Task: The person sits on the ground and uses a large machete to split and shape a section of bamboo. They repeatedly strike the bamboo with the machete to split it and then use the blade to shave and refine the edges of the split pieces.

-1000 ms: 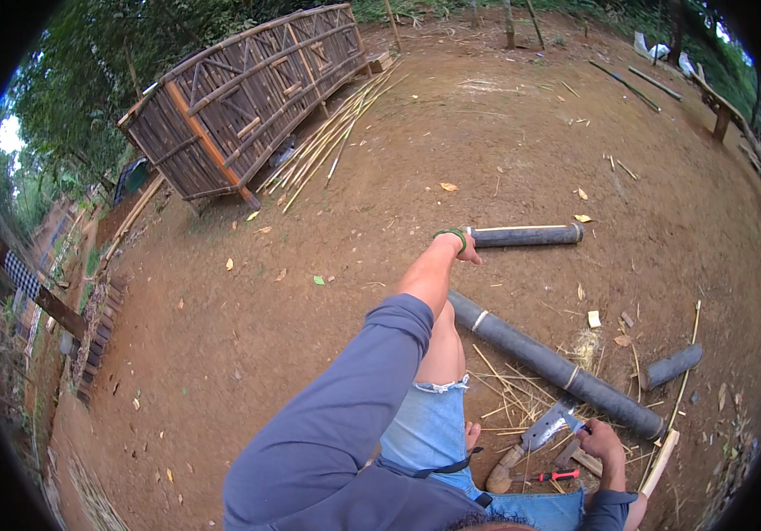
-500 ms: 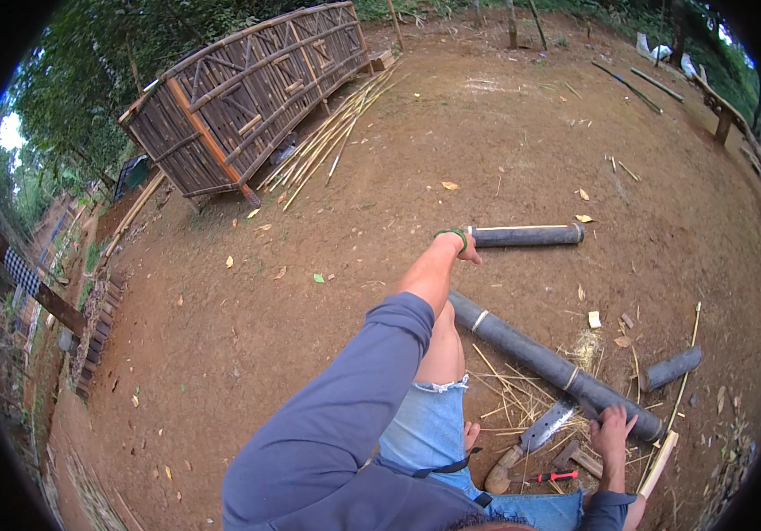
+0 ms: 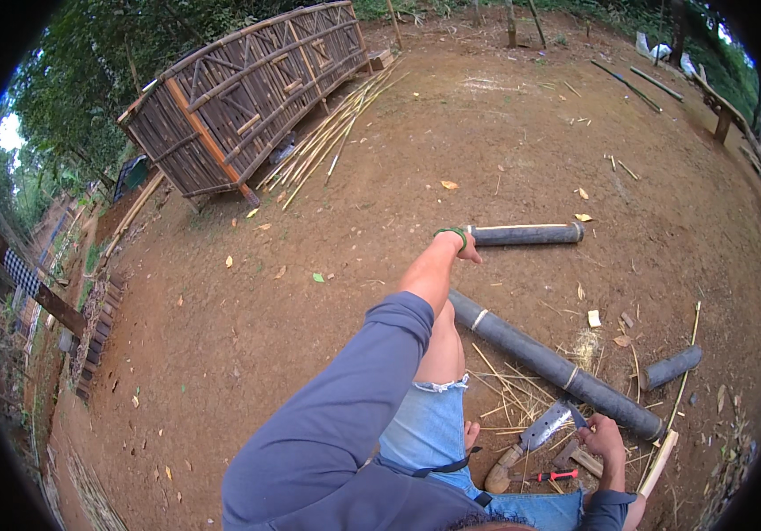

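My left arm stretches forward, with a green band at the wrist. My left hand (image 3: 469,249) is closed at the near-left end of a short dark bamboo piece (image 3: 529,234) with a pale upper edge; most of its fingers are hidden. At lower right, my right hand (image 3: 604,437) is closed, and a dark pointed blade, apparently a knife (image 3: 578,416), sticks out from it. That hand is just on my side of a long dark bamboo pole (image 3: 531,352) lying aslant on the ground. Beside it lies a broad-bladed machete (image 3: 543,428) with a curved wooden handle.
A hammer (image 3: 586,461) and a red-and-black handled tool (image 3: 557,475) lie by my legs. Thin bamboo strips and shavings surround them. A short bamboo section (image 3: 671,368) lies right. Farther off stand a bamboo-slatted structure (image 3: 247,102) and a pile of thin poles (image 3: 332,137).
My right hand has drawn back off the long bamboo pole toward me, its spread fingers now closed, and the dark blade shows more plainly. My left hand and the short bamboo piece have hardly moved.
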Demonstrator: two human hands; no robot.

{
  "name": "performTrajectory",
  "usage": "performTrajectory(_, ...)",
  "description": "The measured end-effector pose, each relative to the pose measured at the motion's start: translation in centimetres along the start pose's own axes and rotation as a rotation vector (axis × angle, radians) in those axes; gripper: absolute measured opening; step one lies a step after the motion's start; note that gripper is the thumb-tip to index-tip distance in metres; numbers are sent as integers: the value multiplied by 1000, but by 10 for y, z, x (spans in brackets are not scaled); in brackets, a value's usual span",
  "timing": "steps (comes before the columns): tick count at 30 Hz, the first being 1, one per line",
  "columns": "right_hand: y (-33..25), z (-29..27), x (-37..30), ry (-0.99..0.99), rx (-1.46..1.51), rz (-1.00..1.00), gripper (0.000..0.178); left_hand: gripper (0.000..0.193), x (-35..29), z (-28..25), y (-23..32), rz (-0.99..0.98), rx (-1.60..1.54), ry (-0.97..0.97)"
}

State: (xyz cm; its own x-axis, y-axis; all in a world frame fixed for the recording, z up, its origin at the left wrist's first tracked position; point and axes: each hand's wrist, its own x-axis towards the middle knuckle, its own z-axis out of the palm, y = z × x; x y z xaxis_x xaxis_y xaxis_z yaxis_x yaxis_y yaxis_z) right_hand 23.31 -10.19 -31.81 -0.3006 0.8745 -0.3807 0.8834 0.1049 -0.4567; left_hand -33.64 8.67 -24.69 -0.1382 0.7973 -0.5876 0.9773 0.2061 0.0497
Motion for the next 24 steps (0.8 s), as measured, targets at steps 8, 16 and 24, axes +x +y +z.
performTrajectory(8,-8,-4,-4,-19,-96,-93,24,75,-1,1,1,-12,-16,29)
performTrajectory(16,-25,-13,-9,-127,76,59,21,74,-8,-1,2,-8,-9,19)
performTrajectory(24,-7,-2,-1,-120,27,-17,21,73,-5,-1,1,3,4,24)
